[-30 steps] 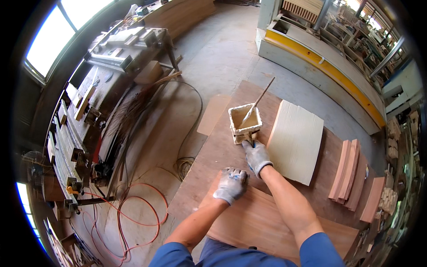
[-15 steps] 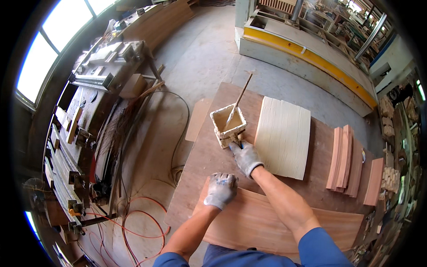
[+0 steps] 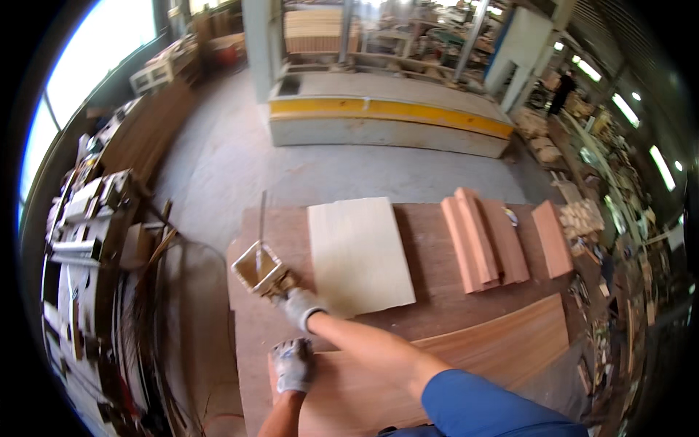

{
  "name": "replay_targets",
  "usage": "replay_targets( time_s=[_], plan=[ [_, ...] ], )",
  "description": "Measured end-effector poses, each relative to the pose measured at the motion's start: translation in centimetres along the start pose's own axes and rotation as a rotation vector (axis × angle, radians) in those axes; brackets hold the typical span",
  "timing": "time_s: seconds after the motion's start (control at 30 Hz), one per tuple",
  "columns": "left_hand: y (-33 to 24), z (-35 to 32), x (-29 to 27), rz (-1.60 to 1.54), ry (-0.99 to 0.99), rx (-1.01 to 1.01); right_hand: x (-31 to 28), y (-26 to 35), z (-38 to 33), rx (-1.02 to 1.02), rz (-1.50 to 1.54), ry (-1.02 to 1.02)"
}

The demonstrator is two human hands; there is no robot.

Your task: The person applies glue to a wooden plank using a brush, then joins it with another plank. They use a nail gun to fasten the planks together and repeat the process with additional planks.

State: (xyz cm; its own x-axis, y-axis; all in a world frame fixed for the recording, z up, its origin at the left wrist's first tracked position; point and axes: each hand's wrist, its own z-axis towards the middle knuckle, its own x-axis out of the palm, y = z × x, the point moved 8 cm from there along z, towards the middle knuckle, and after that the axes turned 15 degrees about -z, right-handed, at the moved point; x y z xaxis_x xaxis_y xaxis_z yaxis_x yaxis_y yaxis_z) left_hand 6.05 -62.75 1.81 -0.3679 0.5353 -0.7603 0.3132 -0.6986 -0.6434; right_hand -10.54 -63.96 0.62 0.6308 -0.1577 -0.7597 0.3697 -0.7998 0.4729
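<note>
My right hand (image 3: 300, 307), in a grey-white work glove, is closed round the handle side of a square, crusted glue box (image 3: 273, 280) at the left of the table. A thin stick (image 3: 263, 218) stands up out of the box. My left hand (image 3: 293, 364), gloved too, lies with curled fingers over the left end of a long, curved reddish wooden board (image 3: 466, 357). Its fingertips are partly hidden. Right of the box lies a cream-coloured panel (image 3: 360, 255), apart from my left hand.
Several curved reddish wood strips (image 3: 473, 244) sit on the brown table (image 3: 415, 226), with another piece (image 3: 552, 239) farther right. Beyond the floor stands a large machine with a yellow band (image 3: 393, 108). A cluttered workbench (image 3: 80, 262) runs along the left. A person (image 3: 561, 91) appears far right.
My view has swung to the right and up, so the table and both hands appear farther left and lower. Both hands keep their places on the glue box and the wooden board.
</note>
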Motion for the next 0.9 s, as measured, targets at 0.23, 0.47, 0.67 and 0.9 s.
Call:
replay_targets(
  time_s=[0.23,0.47,0.67,0.9],
  plan=[
    [-1.5,0.5,0.4,0.114,0.062,-0.003,3.6,-0.8,0.3,0.107,0.186,-0.091],
    [1.0,0.0,2.0,0.035,0.022,-0.034,5.4,0.5,1.8,0.201,0.275,-0.164],
    [2.6,-0.8,1.2,0.067,0.047,-0.075,0.9,1.3,-4.1,-0.004,0.238,-0.066],
    [-0.2,0.2,0.6,0.091,0.079,-0.065,-3.9,-14.6,-19.5,-0.053,0.124,-0.56]
  ],
)
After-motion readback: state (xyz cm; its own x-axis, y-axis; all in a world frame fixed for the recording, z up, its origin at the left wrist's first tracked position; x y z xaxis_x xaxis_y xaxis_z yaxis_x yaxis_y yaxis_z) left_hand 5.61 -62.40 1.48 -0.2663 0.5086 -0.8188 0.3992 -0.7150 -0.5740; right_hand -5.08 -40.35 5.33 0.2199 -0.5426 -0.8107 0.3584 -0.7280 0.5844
